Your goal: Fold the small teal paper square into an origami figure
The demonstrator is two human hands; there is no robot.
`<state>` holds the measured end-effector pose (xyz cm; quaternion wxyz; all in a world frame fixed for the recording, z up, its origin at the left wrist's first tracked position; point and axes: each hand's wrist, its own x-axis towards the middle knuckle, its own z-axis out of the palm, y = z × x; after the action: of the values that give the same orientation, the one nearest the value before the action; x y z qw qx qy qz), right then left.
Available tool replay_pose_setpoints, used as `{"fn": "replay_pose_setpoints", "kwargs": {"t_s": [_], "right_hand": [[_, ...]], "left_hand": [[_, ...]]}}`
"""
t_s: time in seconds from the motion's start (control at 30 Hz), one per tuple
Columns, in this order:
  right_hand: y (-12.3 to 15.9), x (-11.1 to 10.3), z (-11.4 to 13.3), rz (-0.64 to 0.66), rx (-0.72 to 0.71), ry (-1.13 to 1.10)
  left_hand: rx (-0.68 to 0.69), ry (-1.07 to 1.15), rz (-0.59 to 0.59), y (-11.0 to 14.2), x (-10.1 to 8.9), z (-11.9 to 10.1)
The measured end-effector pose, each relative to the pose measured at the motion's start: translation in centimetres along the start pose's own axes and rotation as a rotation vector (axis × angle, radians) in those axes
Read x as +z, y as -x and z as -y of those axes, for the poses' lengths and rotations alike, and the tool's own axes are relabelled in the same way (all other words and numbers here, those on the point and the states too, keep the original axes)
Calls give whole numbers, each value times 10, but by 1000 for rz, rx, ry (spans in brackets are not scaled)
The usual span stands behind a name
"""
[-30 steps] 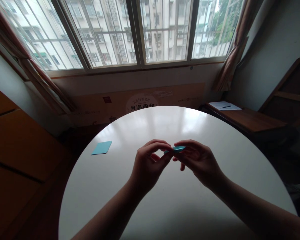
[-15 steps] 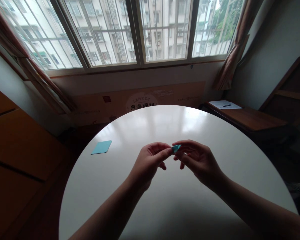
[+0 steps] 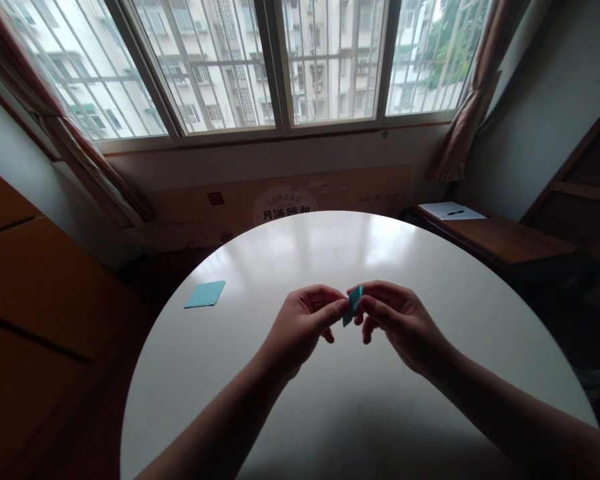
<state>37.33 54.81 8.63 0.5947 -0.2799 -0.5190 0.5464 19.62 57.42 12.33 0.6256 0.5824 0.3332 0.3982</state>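
Note:
A small folded piece of teal paper (image 3: 353, 306) is held up over the white round table (image 3: 300, 413), between my two hands. My left hand (image 3: 313, 315) pinches its left side between thumb and forefinger. From the other side, the thumb and forefinger of my right hand (image 3: 397, 312) grip its right edge. The paper stands tilted, with one pointed end down and the other up. Fingertips cover part of it, so its full folded shape is hidden. Farther left on the table lies a flat stack of light blue square paper (image 3: 205, 294).
Right of the table stands a wooden chair or bench (image 3: 525, 240) bearing a white sheet (image 3: 450, 211) with a pen on it. An orange-brown cabinet (image 3: 40, 287) is at the left. Barred windows and tied curtains (image 3: 460, 143) lie beyond the table.
The folded paper has turned from lying nearly level to a steeper, upright slant, and more of it shows below the fingers. Both hands keep almost the same place.

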Motion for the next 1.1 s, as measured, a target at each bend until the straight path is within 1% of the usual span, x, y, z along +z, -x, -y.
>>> {"fn": "replay_pose_setpoints", "kwargs": {"t_s": [0.1, 0.2, 0.3, 0.47, 0.6, 0.73, 0.87, 0.97, 1.03, 1.1], "right_hand": [[-1, 0, 2, 17, 43, -41], [-1, 0, 3, 15, 31, -23], [1, 2, 3, -25, -39, 119], [5, 7, 2, -138, -166, 439], [7, 10, 2, -167, -202, 576], [7, 11, 3, -159, -210, 575], [7, 11, 3, -112, -203, 518], [7, 11, 2, -112, -193, 492], [7, 11, 2, -107, -194, 474], [7, 10, 1, -74, -194, 434]], "left_hand": [[-38, 29, 16, 0, -1, 0], [-59, 58, 25, 0, -1, 1], [-25, 38, 11, 0, 0, 2], [60, -95, -62, 3, 3, 4], [90, -165, -113, 5, 6, 4], [124, -230, -161, 6, 7, 2], [170, -344, -160, 8, 8, 1], [173, -420, -163, 9, 8, 2], [150, -379, -150, 9, 8, 2], [95, -243, -115, 8, 6, 1]]}}
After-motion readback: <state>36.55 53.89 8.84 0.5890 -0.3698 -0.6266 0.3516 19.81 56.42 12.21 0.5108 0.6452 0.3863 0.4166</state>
